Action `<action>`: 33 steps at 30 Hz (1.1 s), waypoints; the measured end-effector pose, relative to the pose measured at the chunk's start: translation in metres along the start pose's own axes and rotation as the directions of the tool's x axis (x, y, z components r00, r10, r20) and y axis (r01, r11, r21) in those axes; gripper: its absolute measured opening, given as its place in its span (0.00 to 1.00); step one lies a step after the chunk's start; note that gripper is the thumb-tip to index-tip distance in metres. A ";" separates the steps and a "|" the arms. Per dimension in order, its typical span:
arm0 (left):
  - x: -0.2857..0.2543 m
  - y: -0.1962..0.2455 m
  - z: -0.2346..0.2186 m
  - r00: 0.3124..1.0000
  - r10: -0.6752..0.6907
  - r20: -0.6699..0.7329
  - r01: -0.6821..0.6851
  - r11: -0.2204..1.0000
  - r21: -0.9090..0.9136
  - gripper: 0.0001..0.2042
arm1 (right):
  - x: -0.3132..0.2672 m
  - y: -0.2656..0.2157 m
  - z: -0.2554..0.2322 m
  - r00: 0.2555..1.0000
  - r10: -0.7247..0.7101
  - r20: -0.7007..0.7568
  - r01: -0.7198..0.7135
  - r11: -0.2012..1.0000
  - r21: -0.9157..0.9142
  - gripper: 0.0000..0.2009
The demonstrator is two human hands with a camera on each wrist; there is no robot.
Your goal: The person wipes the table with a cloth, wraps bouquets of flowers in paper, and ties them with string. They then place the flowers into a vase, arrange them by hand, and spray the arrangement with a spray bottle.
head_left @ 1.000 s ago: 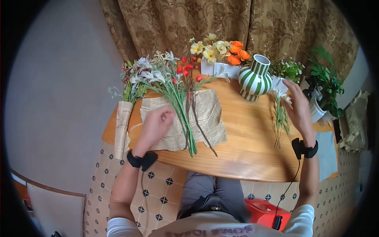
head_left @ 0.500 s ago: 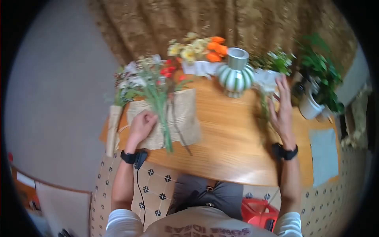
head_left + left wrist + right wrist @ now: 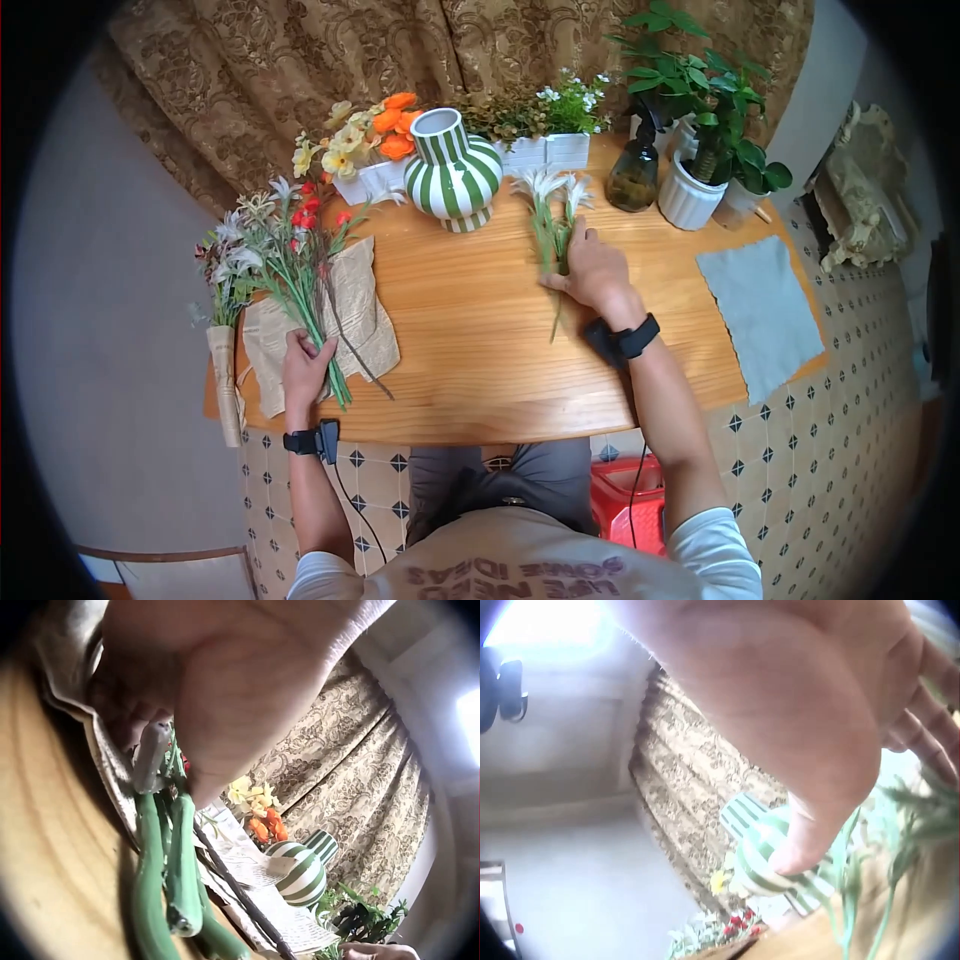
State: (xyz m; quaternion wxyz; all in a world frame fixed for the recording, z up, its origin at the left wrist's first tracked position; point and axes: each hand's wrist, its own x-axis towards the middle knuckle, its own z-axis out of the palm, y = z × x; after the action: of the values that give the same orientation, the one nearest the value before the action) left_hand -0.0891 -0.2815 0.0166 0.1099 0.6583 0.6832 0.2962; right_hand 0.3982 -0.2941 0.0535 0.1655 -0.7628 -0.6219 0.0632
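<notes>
In the head view, my left hand point(image 3: 306, 370) is on the brown paper point(image 3: 372, 335), its thumb and fingers around the lower green stems point(image 3: 318, 335) of a loose bunch of white and red flowers. The left wrist view shows the thick stem ends point(image 3: 182, 877) just below that thumb. My right hand point(image 3: 598, 268) reaches over the table beside a few white lilies point(image 3: 545, 190); its fingers are extended and its thumb crosses near their stems. In the right wrist view, thin stems point(image 3: 851, 892) stand between thumb and fingers, which are not closed on them.
A green-and-white striped vase point(image 3: 453, 185) stands at the back centre, with yellow and orange flowers point(image 3: 345, 145) to its left. A paper-wrapped bouquet point(image 3: 225, 385) lies far left. On the right are a dark bottle point(image 3: 633, 178), potted plants point(image 3: 692, 198) and a grey-blue cloth point(image 3: 765, 315).
The head view has turned right. My left hand has gone from hovering by the paper to gripping the stems. My right hand has come down beside the lilies, its thumb now near their stems.
</notes>
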 end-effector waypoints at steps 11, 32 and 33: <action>-0.001 -0.006 0.002 1.000 -0.025 0.010 0.025 1.000 0.000 0.31 | 0.008 0.044 -0.041 0.966 -0.023 0.258 0.042 0.997 -0.067 0.31; -0.004 -0.035 -0.037 0.960 0.012 0.281 0.180 0.742 -0.646 0.23 | -0.031 -0.086 -0.039 0.936 -0.343 -0.078 0.350 0.887 0.299 0.20; -0.012 -0.029 -0.045 0.960 -0.034 0.279 0.222 0.698 -0.680 0.24 | -0.030 -0.072 -0.035 0.930 -0.305 -0.204 0.337 0.929 0.153 0.25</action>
State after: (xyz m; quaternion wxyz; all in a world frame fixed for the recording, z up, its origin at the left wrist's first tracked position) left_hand -0.1362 -0.3036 0.0341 0.4568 0.5480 0.5433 0.4426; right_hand 0.3356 -0.3168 0.1065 0.2983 -0.6342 -0.7129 0.0251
